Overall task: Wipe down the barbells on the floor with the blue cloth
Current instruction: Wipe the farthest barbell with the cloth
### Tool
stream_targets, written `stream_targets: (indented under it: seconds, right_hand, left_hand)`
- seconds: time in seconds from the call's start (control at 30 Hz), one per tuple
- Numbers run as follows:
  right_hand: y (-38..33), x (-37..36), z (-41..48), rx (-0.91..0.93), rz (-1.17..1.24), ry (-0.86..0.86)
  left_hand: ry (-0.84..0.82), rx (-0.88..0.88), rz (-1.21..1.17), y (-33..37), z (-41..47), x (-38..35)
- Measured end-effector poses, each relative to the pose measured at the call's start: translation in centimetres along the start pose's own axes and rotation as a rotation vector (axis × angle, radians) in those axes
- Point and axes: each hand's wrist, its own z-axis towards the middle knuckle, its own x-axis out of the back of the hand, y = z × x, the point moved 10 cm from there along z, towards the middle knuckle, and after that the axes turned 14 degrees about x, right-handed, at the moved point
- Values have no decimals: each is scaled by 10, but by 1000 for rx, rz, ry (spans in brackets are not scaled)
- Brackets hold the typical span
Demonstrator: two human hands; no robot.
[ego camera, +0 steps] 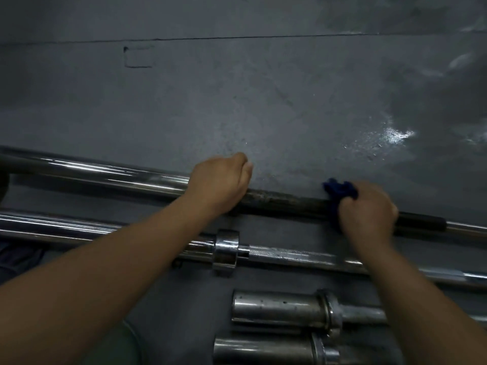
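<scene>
Head cam, looking down: the right grip (369,209) is clenched around the blue cloth (340,192), which is bunched up and pressed onto the dark shaft of the far barbell (284,200). A bit of cloth pokes out past the knuckles on the far side. The left grip (220,184) is further left on that same bar, fingers curled over the top of it about where the shiny chrome sleeve ends and the dull shaft starts, so it's grasping the bar itself. Both forearms are bare. The stretch of shaft between the two hands looks dark and spotty, and right of the cloth there's a black section, then bright metal again. Next one toward the camera, the second barbell (290,255) lies just beside the first and roughly parallel. Its chunky chrome collar (226,250) sits below the left wrist, and its knurled shaft runs off under the right forearm. Closer still are two more with their sleeve ends pointing left: the third barbell (276,308), and the fourth barbell (263,350) right at the bottom edge. Everything's lying on the grey floor (263,101), which is pretty scuffed, with a thin seam line (237,37) across the top, a small drawn rectangle (139,57) upper left and a glare patch (398,134) off to the right. There's something green (116,349) at the bottom edge under the left forearm, can't tell what it is.
</scene>
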Motion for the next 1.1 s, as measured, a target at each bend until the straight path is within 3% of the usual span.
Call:
stream_targets:
  seconds: [0.13,0.2,0.3,0.4,0.47,0.6,0.67,0.83,0.9,1.03,1.1]
  right_hand:
    - [-114,-50,-36,361,137,-202]
    - [-131,-56,-47,498,97,-230]
    - [-69,-36,-40,448,-30,-168]
    - [7,-16,-48,286,-108,-177]
    - [16,-15,-56,203,-82,-198]
    - [-34,-27,-57,299,59,-206]
    - [-22,-24,-54,374,7,-255]
    - [121,24,-48,161,-128,-231]
    - [128,25,-49,117,-129,-214]
    - [90,12,-54,336,-89,-249]
    - [115,23,-50,426,-121,-270]
  left_hand:
    - [-45,-147,182,26,5,-17]
    - [-73,-254,250,29,-11,-23]
    - [-38,-358,313,29,-41,-24]
    - [-42,-341,387,28,-64,-21]
    - [-72,-323,384,43,-65,-18]
    - [-483,-252,270,112,-61,-58]
    - [-623,-189,314,140,-70,-83]
    - [-462,-166,397,183,-87,-98]
    - [-386,-139,351,206,-97,-105]
    - [-309,59,293,220,-113,-120]
    - [-272,72,291,217,-112,-120]
